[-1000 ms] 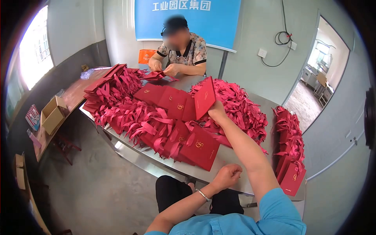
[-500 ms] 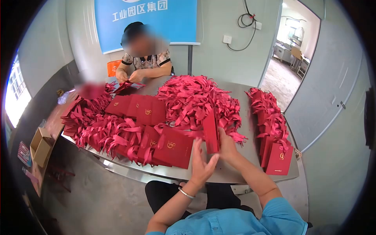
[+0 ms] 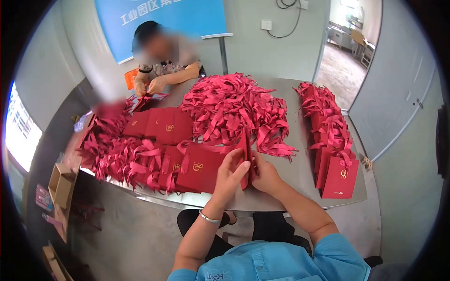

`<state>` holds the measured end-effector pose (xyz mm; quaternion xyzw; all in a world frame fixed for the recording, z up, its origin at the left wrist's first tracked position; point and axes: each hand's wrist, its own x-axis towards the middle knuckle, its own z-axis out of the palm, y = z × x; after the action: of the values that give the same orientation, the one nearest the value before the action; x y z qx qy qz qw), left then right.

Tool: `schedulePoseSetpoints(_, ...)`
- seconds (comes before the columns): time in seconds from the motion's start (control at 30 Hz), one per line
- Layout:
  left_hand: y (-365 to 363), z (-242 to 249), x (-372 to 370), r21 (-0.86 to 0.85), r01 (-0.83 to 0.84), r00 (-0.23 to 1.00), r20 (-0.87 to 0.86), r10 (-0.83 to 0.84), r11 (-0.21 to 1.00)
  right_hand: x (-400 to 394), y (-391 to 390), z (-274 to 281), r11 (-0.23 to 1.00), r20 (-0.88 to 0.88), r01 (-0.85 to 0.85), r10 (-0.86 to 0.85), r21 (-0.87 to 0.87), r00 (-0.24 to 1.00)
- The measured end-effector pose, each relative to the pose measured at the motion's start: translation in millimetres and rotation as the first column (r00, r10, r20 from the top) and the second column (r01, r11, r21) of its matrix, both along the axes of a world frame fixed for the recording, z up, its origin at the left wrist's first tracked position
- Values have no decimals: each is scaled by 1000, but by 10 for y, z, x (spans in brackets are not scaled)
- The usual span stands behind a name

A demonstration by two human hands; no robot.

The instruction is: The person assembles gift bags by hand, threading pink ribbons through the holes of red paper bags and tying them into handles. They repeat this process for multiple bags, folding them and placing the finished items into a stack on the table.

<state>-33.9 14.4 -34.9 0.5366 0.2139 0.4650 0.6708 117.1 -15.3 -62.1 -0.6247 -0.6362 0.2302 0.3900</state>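
Note:
Between my two hands a red paper gift bag (image 3: 245, 161) stands edge-on above the table's near side. My left hand (image 3: 231, 173) presses on its left face, thumb toward me. From the other side my right hand (image 3: 265, 174) grips the bag, its fingers partly hidden. Just left of my left hand lie red gift bags with gold print (image 3: 199, 168), overlapping in a row with ribbon handles on top. Beyond the held bag rises a large heap of dark pink ribbons (image 3: 229, 107).
A row of red bags with ribbons (image 3: 342, 178) stands at the right of the metal table (image 3: 300, 182). Across from me a person (image 3: 164, 77) handles a red item with ribbons. More red bags (image 3: 161, 124) lie mid-left. A cardboard box (image 3: 62, 185) sits on a side bench.
My left hand, open beside the bag before, has come up against it. My right hand has shifted slightly left and the bag is turned more edge-on. The camera view has tilted a little.

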Motion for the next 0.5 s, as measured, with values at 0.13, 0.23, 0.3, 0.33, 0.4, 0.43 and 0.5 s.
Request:
schedulePoseSetpoints(0.13,42,-45,-70,-111,-8,1000,-7,8,994,-4,-81,137,999,-74,28,-26,31,997)
schedulePoseSetpoints(0.23,40,26,-84,-100,64,998,9,-64,993,97,-103,274,959,113,131,-163,253,980)
schedulePoseSetpoints(0.3,27,92,-68,-69,112,994,5,-112,991,161,-113,373,884,104,-42,-7,466,995)
schedulePoseSetpoints(0.33,23,100,-62,-74,120,991,-42,-123,990,194,-103,387,880,102,-26,-26,475,994)
schedulePoseSetpoints(0.4,29,101,-31,-77,132,986,-93,-139,988,238,-104,395,807,238,-195,70,557,969)
schedulePoseSetpoints(0.43,35,103,-15,-80,151,981,-113,-159,985,247,-113,398,780,236,-198,67,594,970)
schedulePoseSetpoints(0.5,83,80,-24,-87,185,968,-158,-197,979,279,-125,388,790,246,-185,44,584,968)
